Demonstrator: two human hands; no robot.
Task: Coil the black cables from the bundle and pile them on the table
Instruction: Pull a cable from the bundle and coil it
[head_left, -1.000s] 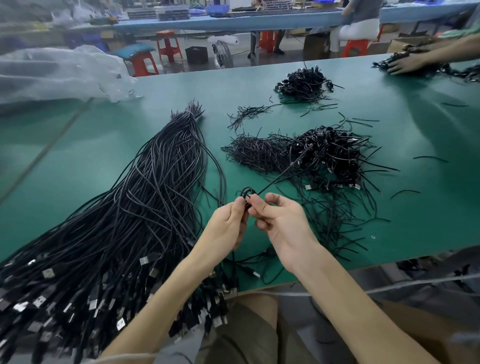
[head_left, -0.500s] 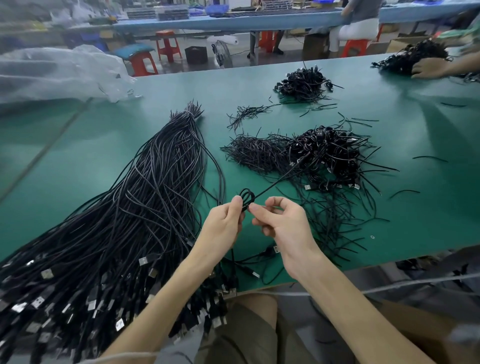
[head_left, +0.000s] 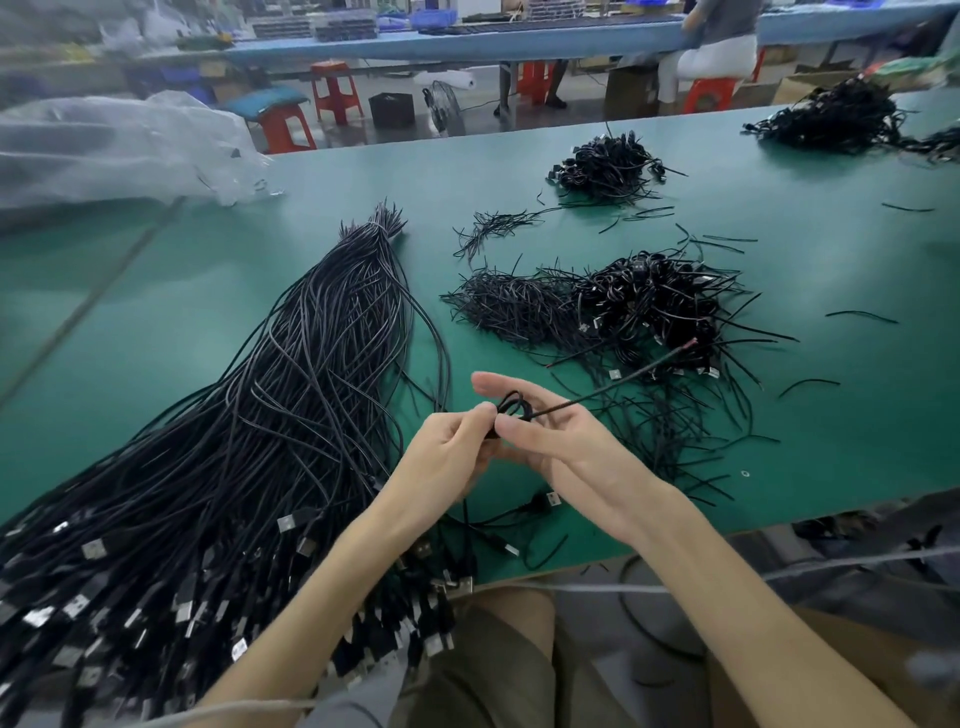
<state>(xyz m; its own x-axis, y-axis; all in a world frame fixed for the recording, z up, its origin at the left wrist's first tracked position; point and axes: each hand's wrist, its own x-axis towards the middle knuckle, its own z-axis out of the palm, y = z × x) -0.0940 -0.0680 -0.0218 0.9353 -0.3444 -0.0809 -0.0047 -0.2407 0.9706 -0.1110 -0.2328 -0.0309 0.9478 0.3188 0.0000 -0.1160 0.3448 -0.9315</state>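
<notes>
The long bundle of black cables (head_left: 291, 415) lies on the left of the green desk (head_left: 831, 415). Right of it sits the heap of coiled black cables (head_left: 654, 306) (a smaller heap (head_left: 608, 166) behind it); before it, left hand (head_left: 447, 452) and right hand (head_left: 561, 441) meet on one looped black cable (head_left: 514, 404).

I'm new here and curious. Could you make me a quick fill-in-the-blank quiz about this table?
The table is ____ in colour.
The uncoiled bundle lies on the person's ____ side.
The left hand and right hand hold a small coil of ____ cable.
Missing words: green, left, black.
</notes>
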